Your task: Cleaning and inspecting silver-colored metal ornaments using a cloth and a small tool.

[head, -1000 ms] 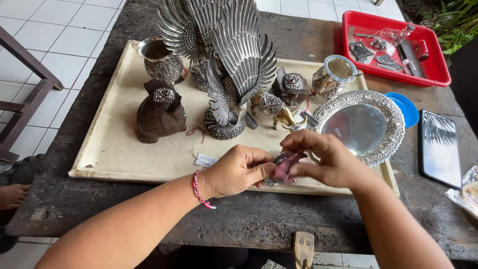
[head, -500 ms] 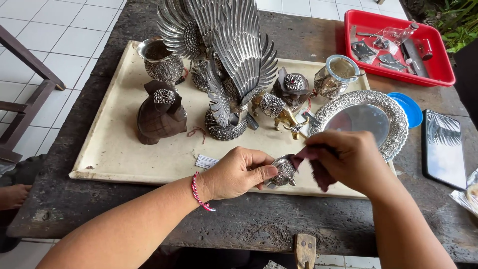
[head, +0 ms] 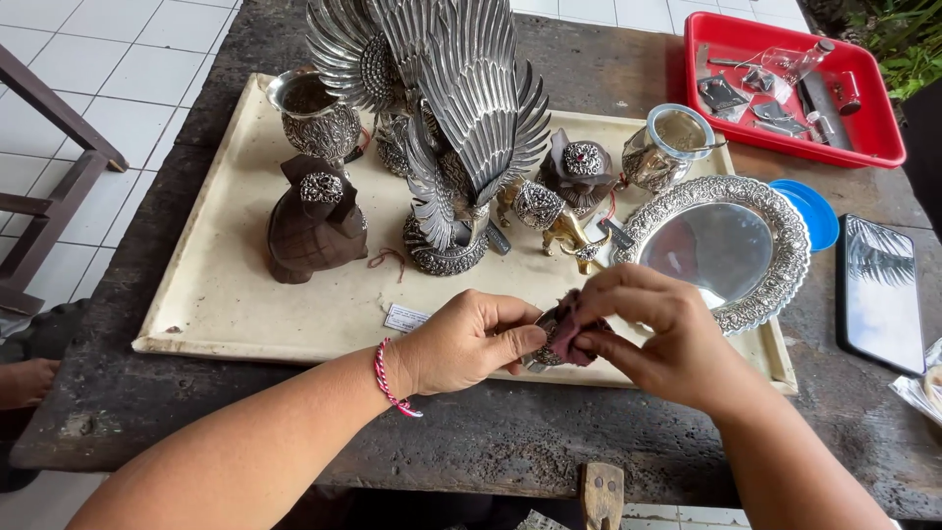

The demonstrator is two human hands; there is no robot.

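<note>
My left hand [head: 469, 341] grips a small ornate silver piece [head: 546, 345] over the front edge of the cream tray [head: 235, 294]. My right hand [head: 655, 334] pinches a dark pink cloth [head: 569, 332] and presses it against that piece. Both hands meet near the tray's front middle. Much of the silver piece is hidden by fingers and cloth. A red and white thread bracelet [head: 391, 381] circles my left wrist.
On the tray stand a large silver winged bird statue [head: 446, 128], a silver cup [head: 314, 116], a brown carved figure [head: 314, 224], small ornaments, a glass jar [head: 667, 145] and a round silver plate [head: 721, 245]. A red tray [head: 785, 88] of tools, a blue lid and a dark phone [head: 878, 294] lie right.
My right hand pulled the cloth away to the right half a second ago, baring the silver piece, and has now come back against it. The left hand stayed almost still.
</note>
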